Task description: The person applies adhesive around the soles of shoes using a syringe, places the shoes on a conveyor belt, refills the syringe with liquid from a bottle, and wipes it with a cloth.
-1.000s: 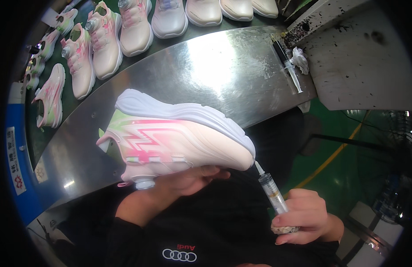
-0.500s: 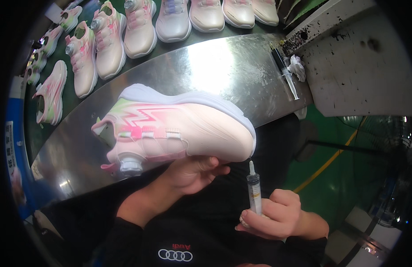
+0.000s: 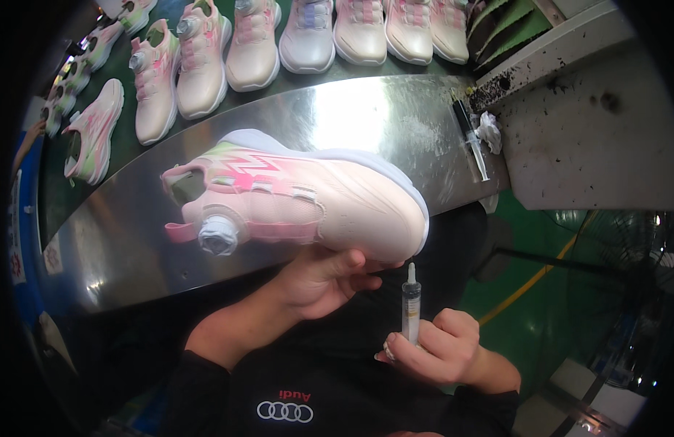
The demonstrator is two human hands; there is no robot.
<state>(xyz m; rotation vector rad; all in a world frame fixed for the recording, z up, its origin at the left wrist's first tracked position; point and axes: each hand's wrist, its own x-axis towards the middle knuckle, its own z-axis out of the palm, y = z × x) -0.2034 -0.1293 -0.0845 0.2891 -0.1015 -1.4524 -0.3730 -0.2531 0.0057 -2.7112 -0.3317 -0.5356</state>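
A pink and cream sneaker with a white sole and a white dial lies on its side in the air over the metal bench, toe to the right. My left hand supports it from below near the forefoot, thumb against the upper; some of its fingers are hidden behind the shoe. My right hand is closed round a clear syringe held upright. The syringe tip is at the sole edge by the toe; whether it touches I cannot tell.
Beyond the curved metal bench, several similar sneakers stand on a dark green surface. A dark-ended syringe and crumpled white tissue lie at the bench's right end, beside a stained grey panel. Another person's arm shows at far left.
The sneaker has rolled slightly, showing more of its top and dial. My right hand and the syringe have shifted a little left. The view has tilted, moving the row of sneakers lower in it.
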